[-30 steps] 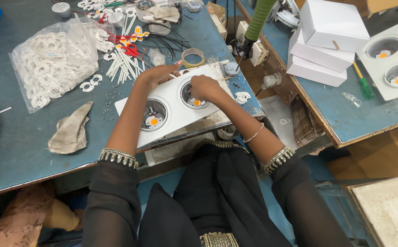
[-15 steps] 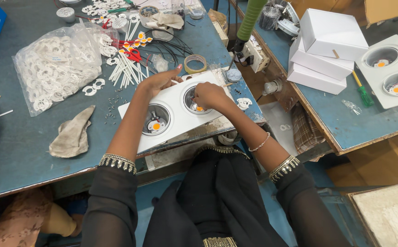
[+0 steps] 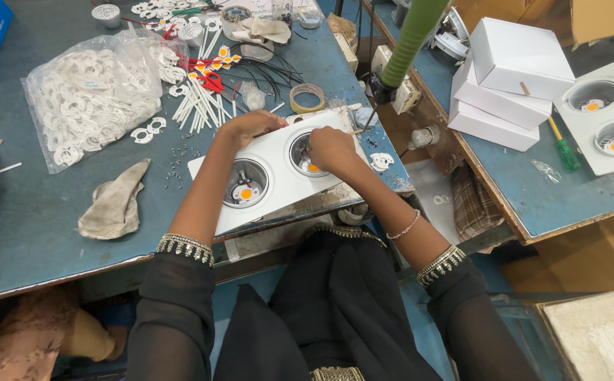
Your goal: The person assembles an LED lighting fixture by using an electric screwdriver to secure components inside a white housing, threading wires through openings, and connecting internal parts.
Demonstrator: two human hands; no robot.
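Nearest the body, two black sleeves with beaded cuffs reach forward over the edge of the blue table [image 3: 32, 233]. A white light housing [image 3: 278, 176] with two round cups lies flat just past that edge, one corner hanging a little over it, set at a slant so both cups sit within easy reach. The near cup [image 3: 245, 183] is open to view, with an orange disc at its bottom.

The right hand [image 3: 331, 148] is bunched over the far cup [image 3: 305, 156], fingers curled down into it; they seem pinched on something small inside, but what it is cannot be made out. The left hand [image 3: 249, 127] lies on the far edge of the housing, fingers curled over the rim, apparently steadying the plate so it does not slide under the other hand.

Left of the housing a crumpled grey rag [image 3: 113, 204] lies near the front of the table, with tiny screws [image 3: 176, 159] scattered between the two. Farther back are a clear bag of white plastic rings [image 3: 88, 99], loose white sticks [image 3: 197, 102] and a roll of tape [image 3: 307, 97], all kept within arm's reach. On the neighbouring table to the right stand stacked white boxes [image 3: 508, 77], a green screwdriver [image 3: 564, 148] and a second white housing [image 3: 603, 116].
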